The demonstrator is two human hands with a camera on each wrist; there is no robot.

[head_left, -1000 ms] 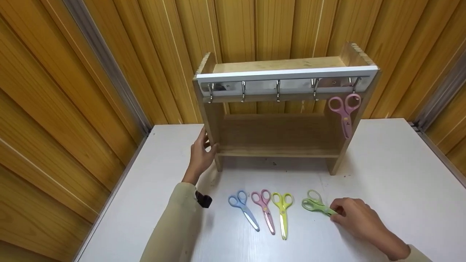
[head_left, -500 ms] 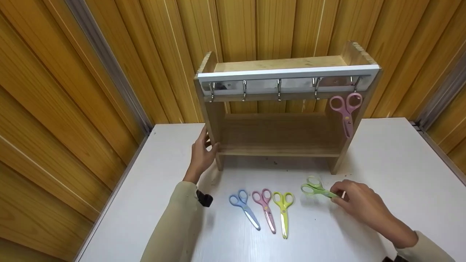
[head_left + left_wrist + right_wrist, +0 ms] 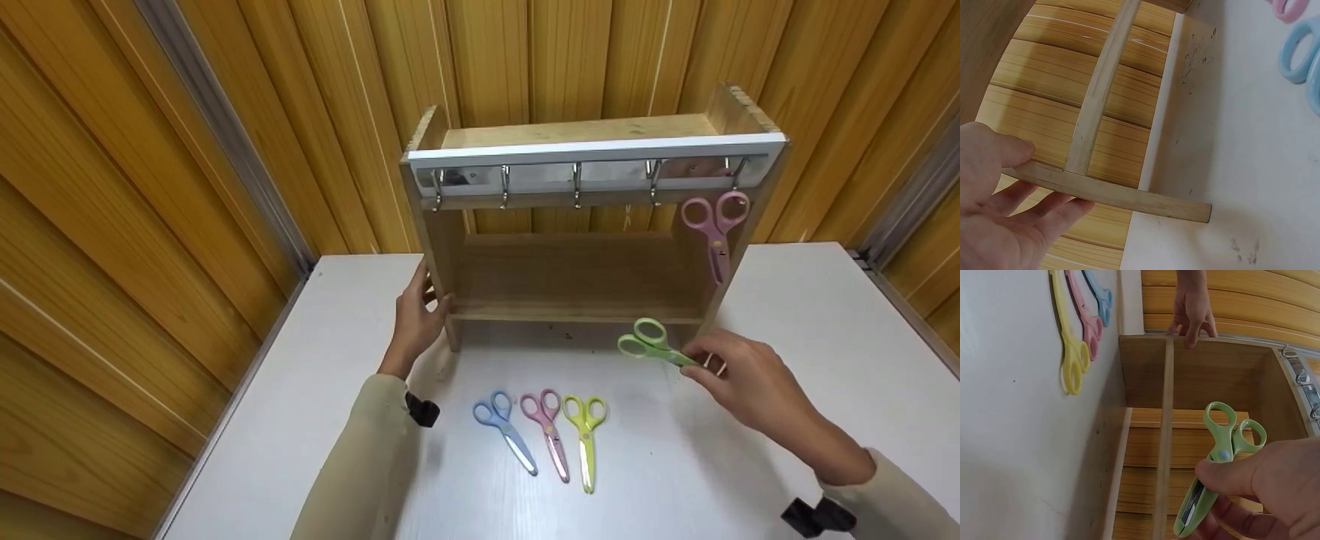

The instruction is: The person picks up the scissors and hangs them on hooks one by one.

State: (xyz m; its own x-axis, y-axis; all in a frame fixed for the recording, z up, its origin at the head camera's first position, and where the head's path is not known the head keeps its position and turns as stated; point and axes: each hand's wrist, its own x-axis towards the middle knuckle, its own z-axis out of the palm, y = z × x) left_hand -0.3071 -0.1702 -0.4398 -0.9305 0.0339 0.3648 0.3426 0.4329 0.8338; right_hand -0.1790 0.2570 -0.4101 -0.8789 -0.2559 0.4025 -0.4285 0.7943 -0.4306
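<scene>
My right hand [image 3: 750, 379] pinches green scissors [image 3: 649, 341] by the blade end, handle loops pointing left, above the table in front of the rack's lower right. In the right wrist view the thumb lies on the green scissors [image 3: 1223, 439] near the pivot. My left hand [image 3: 416, 322] holds the left side panel of a wooden rack [image 3: 570, 309], thumb on one face and fingers on the other, as the left wrist view shows. Pink scissors [image 3: 718, 240] hang from the rack's rightmost hook [image 3: 739, 174]. Blue scissors [image 3: 504, 431], pink scissors [image 3: 547, 435] and yellow scissors [image 3: 586, 439] lie in a row.
A metal strip [image 3: 600, 172] with several hooks runs along the rack's upper front. The rack stands on a white table [image 3: 330, 322], with wood-patterned panels [image 3: 570, 60] behind and at both sides.
My right hand has lifted the green scissors off the table and carried them up toward the rack's lower right. The left hand stays on the side panel.
</scene>
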